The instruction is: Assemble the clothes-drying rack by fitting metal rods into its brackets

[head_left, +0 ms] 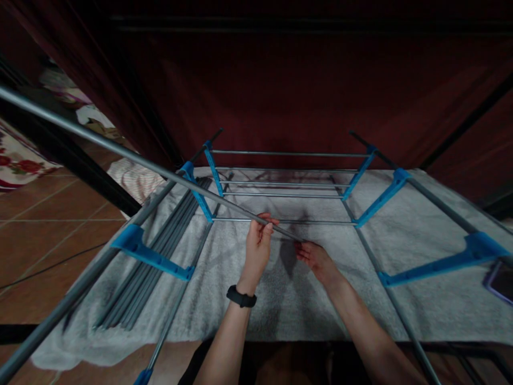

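A long grey metal tube (136, 156) runs slantwise from the upper left to the middle of the view. My left hand (259, 240), with a black band on its wrist, grips the tube near its lower right end. The fingers of my right hand (316, 259) close on that end. Both hands are inside a rack frame of grey tubes and blue plastic brackets. A left bracket (152, 255) and a right bracket (444, 259) flank them. Thin crossbars (280, 195) span the far part of the frame, beyond my hands.
Several loose grey tubes (160, 251) lie bundled on the left of a grey cloth (280, 299) under the frame. A phone-like object (499, 280) rests at the right edge. Dark red panels (280, 91) stand behind, and a tiled floor (60, 230) shows at left.
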`<action>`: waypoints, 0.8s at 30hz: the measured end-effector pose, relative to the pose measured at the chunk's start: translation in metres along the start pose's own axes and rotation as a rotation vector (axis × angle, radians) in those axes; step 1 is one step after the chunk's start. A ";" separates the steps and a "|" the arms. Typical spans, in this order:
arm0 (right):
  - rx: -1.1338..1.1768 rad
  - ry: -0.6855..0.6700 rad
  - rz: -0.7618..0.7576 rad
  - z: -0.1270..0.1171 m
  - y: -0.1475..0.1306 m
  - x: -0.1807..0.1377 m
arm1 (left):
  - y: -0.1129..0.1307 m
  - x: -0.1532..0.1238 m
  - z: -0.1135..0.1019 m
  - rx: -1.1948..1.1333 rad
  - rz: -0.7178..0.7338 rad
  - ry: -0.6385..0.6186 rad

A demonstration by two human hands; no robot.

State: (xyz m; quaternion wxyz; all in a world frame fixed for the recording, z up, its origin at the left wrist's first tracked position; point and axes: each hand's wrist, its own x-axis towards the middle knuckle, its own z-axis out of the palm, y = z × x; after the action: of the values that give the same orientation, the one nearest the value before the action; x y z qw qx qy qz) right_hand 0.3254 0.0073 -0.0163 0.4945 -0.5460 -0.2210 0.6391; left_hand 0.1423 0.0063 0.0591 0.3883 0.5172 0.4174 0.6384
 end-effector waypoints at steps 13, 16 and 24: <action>-0.507 -0.278 0.031 0.017 0.005 -0.015 | -0.010 0.002 -0.003 0.001 -0.064 0.001; -0.615 -0.308 -0.012 0.017 0.010 -0.012 | -0.009 0.000 -0.001 0.022 -0.076 -0.015; -0.713 -0.382 -0.177 0.014 0.024 -0.004 | -0.010 -0.005 0.003 -0.008 -0.096 -0.006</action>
State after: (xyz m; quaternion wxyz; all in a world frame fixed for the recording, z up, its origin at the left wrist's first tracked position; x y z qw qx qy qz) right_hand 0.3029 -0.0022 -0.0303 0.2778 -0.5336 -0.5623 0.5674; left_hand 0.1463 0.0059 0.0483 0.4218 0.4971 0.4379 0.6191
